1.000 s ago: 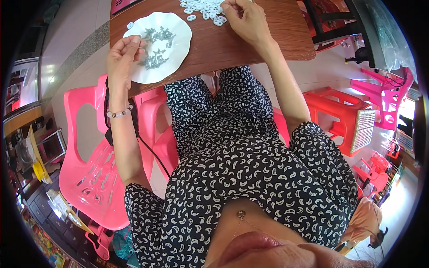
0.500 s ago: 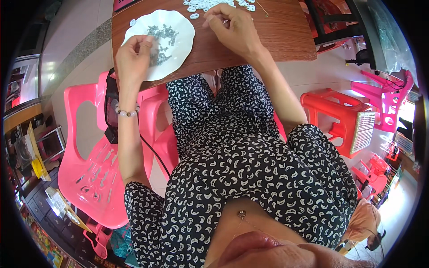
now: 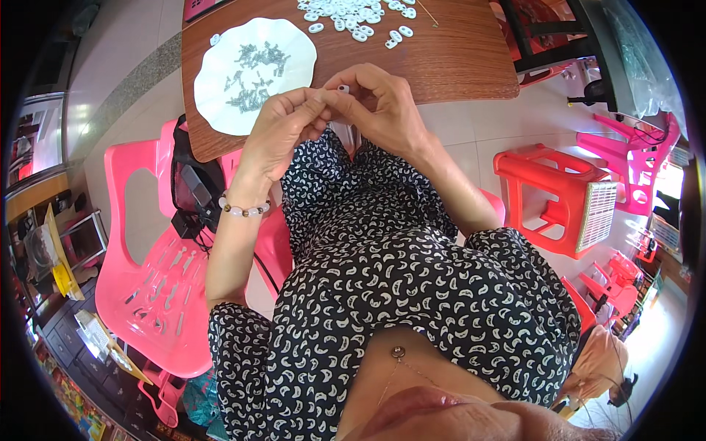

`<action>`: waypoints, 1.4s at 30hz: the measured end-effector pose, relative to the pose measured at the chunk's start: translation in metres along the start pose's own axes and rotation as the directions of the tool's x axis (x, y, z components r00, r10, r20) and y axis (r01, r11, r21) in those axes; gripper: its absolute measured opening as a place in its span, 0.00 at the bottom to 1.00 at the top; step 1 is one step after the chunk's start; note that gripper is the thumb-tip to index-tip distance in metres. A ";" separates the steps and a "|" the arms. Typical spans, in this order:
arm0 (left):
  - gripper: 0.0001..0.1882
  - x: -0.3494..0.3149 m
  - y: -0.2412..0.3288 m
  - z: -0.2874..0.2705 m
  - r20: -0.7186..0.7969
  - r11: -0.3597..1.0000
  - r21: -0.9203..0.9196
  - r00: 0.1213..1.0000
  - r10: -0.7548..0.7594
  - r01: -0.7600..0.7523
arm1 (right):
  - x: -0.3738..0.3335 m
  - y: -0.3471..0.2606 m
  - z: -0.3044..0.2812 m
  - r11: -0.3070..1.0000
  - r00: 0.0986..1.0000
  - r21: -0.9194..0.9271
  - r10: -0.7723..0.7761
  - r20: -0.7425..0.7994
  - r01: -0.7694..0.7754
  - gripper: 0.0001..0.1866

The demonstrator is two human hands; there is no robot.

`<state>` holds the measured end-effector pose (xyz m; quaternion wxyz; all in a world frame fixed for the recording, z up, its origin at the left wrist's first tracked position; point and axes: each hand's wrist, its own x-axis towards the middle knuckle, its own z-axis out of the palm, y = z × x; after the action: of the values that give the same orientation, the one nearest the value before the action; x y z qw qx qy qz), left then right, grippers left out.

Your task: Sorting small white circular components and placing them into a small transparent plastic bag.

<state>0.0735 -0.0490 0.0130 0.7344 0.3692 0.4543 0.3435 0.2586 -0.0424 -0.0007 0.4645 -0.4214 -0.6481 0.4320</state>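
My two hands meet fingertip to fingertip over the near edge of the table. My right hand point(image 3: 382, 110) is closed on a small white plastic piece point(image 3: 343, 89), of which only an end with a dark hole shows. My left hand point(image 3: 283, 128) is pinched against the right one's fingers; whatever lies between its tips is too small to make out. Left of them sits a white scalloped plate point(image 3: 298, 55) bearing many tiny grey pieces point(image 3: 254, 92), too fine to name. Beyond my hands, white oval two-holed plastic pieces point(image 3: 359, 34) lie in a loose pile.
The brown wooden table point(image 3: 456, 62) ends just below my hands. A thin stick point(image 3: 427, 13) lies at its far side. To the left stands a pink chair point(image 3: 158, 294) with a black bag point(image 3: 195, 184) on it; red stools point(image 3: 540, 195) stand to the right.
My left hand has left the plate and moved right to meet my right hand. The right hand has come down and nearer, away from the pile of white pieces.
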 end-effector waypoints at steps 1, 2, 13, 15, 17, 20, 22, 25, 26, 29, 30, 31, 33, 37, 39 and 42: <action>0.12 0.001 -0.002 0.000 0.000 1.000 0.000 1.000 0.000 0.000 | -0.002 0.001 0.000 1.000 1.000 0.010 0.027 -0.003 -0.027 0.10; 0.12 0.001 -0.003 0.000 0.012 0.999 -0.047 1.000 -0.013 0.014 | -0.004 0.001 0.001 1.000 1.000 0.011 0.027 -0.003 -0.026 0.10; 0.12 -0.002 -0.003 0.006 0.019 0.966 -0.249 0.998 -0.068 0.070 | -0.005 0.004 -0.002 0.992 0.992 -0.071 -0.112 -0.060 0.107 0.08; 0.12 -0.002 -0.005 0.006 -0.016 0.973 -0.227 0.999 -0.040 0.035 | -0.006 0.002 -0.002 0.999 0.997 -0.021 -0.051 -0.050 0.050 0.08; 0.12 -0.002 -0.005 0.009 -0.073 0.991 -0.129 0.997 0.037 -0.047 | -0.008 0.002 -0.002 1.000 0.999 0.026 0.012 -0.038 -0.011 0.08; 0.10 -0.004 -0.004 0.016 -0.141 0.982 0.079 0.973 0.182 -0.172 | -0.009 0.002 -0.005 0.955 0.987 0.247 0.158 0.042 -0.163 0.13; 0.10 -0.006 -0.002 0.022 -0.176 0.923 0.304 0.938 0.300 -0.238 | -0.010 0.001 -0.007 0.951 0.987 0.268 0.156 0.025 -0.157 0.14; 0.09 -0.007 0.000 0.025 -0.137 0.889 0.377 0.934 0.331 -0.259 | -0.011 -0.003 -0.012 0.921 0.980 0.335 0.197 0.040 -0.199 0.15; 0.09 -0.007 0.000 0.026 -0.113 0.877 0.397 0.934 0.338 -0.269 | -0.011 -0.005 -0.014 0.892 0.969 0.377 0.237 0.075 -0.248 0.15; 0.09 -0.007 0.000 0.027 -0.065 0.861 0.413 0.934 0.352 -0.296 | -0.010 -0.008 -0.022 0.844 0.947 0.429 0.290 0.135 -0.320 0.15; 0.09 -0.007 -0.001 0.027 -0.065 0.862 0.413 0.935 0.350 -0.294 | -0.011 -0.008 -0.024 0.830 0.940 0.441 0.303 0.160 -0.342 0.15; 0.09 -0.006 -0.002 0.027 -0.061 0.862 0.413 0.935 0.349 -0.295 | -0.012 -0.008 -0.024 0.829 0.939 0.441 0.305 0.158 -0.343 0.15; 0.09 -0.005 -0.003 0.027 -0.057 0.862 0.413 0.936 0.347 -0.294 | -0.014 -0.007 -0.023 0.830 0.943 0.447 0.308 0.128 -0.332 0.13; 0.09 -0.006 -0.004 0.026 -0.071 0.852 0.440 0.936 0.346 -0.282 | -0.015 -0.008 -0.025 0.838 0.936 0.418 0.333 0.116 -0.350 0.13; 0.09 -0.006 -0.003 0.027 -0.065 0.846 0.452 0.936 0.346 -0.282 | -0.015 -0.008 -0.027 0.836 0.926 0.398 0.350 0.142 -0.377 0.13; 0.09 -0.007 -0.001 0.030 -0.056 0.848 0.448 0.938 0.342 -0.282 | -0.016 -0.007 -0.027 0.850 0.934 0.387 0.332 0.134 -0.357 0.12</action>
<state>0.0987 -0.0617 0.0246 0.5361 0.5682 0.5010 0.3725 0.2874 -0.0550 0.0072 0.4363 -0.4115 -0.4722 0.6460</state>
